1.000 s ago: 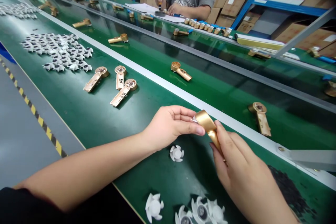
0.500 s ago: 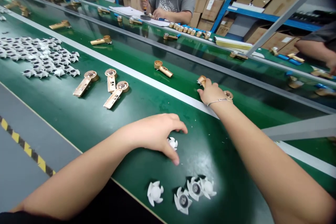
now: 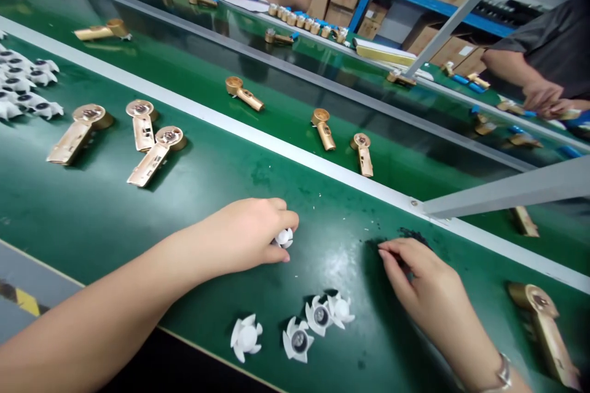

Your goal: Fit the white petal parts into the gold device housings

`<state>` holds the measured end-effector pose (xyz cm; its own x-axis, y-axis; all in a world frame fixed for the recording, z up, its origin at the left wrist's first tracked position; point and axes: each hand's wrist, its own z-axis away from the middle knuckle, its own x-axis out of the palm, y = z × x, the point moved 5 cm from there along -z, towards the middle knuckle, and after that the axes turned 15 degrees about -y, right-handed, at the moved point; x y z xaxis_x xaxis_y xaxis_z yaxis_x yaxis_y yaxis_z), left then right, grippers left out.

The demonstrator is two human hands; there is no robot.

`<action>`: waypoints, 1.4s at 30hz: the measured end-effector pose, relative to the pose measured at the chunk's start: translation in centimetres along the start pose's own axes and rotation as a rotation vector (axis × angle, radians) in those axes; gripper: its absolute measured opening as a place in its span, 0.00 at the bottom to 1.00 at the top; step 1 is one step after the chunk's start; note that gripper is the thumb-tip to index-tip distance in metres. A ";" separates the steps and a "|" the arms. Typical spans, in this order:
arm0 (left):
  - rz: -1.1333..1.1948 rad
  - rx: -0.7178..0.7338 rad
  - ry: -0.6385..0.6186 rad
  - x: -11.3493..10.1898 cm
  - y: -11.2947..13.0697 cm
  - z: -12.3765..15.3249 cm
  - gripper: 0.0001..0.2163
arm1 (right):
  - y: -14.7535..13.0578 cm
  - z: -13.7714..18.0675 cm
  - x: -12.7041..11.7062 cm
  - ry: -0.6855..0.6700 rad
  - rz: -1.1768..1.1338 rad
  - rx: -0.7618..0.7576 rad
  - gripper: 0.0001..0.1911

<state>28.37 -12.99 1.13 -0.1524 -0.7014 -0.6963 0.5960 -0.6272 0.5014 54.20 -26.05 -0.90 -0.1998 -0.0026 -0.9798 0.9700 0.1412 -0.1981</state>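
Note:
My left hand (image 3: 249,230) rests on the green mat with its fingers pinched round a small white fan wheel (image 3: 284,237). My right hand (image 3: 424,282) lies to the right of it, fingers curled loosely, tips touching the mat by a patch of small dark bits (image 3: 412,235); nothing shows in it. Several more white fan wheels (image 3: 318,316) lie between and in front of my hands. Three gold housings (image 3: 152,156) lie on the mat at the left. Another gold housing (image 3: 544,325) lies at the right edge.
Beyond a grey strip (image 3: 286,150) runs the conveyor belt with gold housings (image 3: 322,126) on it. A pile of white fan wheels (image 3: 23,83) sits far left. Two other people (image 3: 544,61) work across the line, in front of cardboard boxes and blue racking. A grey bar (image 3: 507,190) crosses at the right.
My right hand has left a gold housing on the belt and come back to the mat near me. My left hand has closed on a white fan wheel. The view has shifted right.

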 end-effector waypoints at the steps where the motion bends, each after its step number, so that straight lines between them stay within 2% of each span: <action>1: 0.008 -0.002 0.001 0.0 -0.1 -0.1 0.09 | -0.4 0.4 0.4 0.011 0.018 -0.007 0.08; 9: 0.065 0.022 0.003 0.2 -0.5 -0.3 0.11 | -2.4 0.3 1.0 0.018 0.292 -0.110 0.08; 13: 0.180 0.018 0.103 0.0 -0.8 -0.2 0.11 | -1.5 0.3 1.2 0.046 0.206 -0.084 0.06; 16: 0.478 0.061 0.212 -0.1 -0.5 -0.3 0.14 | -1.1 -0.1 0.4 0.092 0.047 0.009 0.05; 19: 0.994 0.224 0.197 0.6 0.3 -0.9 0.19 | -2.7 -1.7 -1.4 0.122 -0.160 0.073 0.04; 21: 1.288 0.361 0.177 1.0 1.0 -1.3 0.20 | -5.0 -3.2 -2.7 0.116 -0.284 0.025 0.04; 24: 1.509 0.488 0.173 1.2 1.4 -1.6 0.21 | -8.5 -5.3 -4.2 0.116 -0.371 -0.098 0.03; 28: 1.605 0.534 0.171 1.2 1.2 -1.5 0.21 | -10.6 -6.8 -4.6 0.161 -0.334 -0.184 0.04; 32: 1.604 0.525 0.193 1.0 1.0 -1.2 0.21 | -10.9 -7.4 -4.5 0.202 -0.249 -0.205 0.04; 38: 1.607 0.493 0.250 1.2 0.8 -1.2 0.21 | -11.2 -6.8 -4.2 0.155 -0.200 -0.186 0.06; 42: 1.668 0.496 0.305 0.7 0.6 -1.2 0.20 | -11.7 -6.8 -5.2 0.140 -0.127 -0.428 0.19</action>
<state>29.52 -13.42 0.32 0.4857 -0.5966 0.6389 -0.3328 0.5497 0.7662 42.99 -20.98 6.70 -0.3582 0.0832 -0.9299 0.7980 0.5443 -0.2587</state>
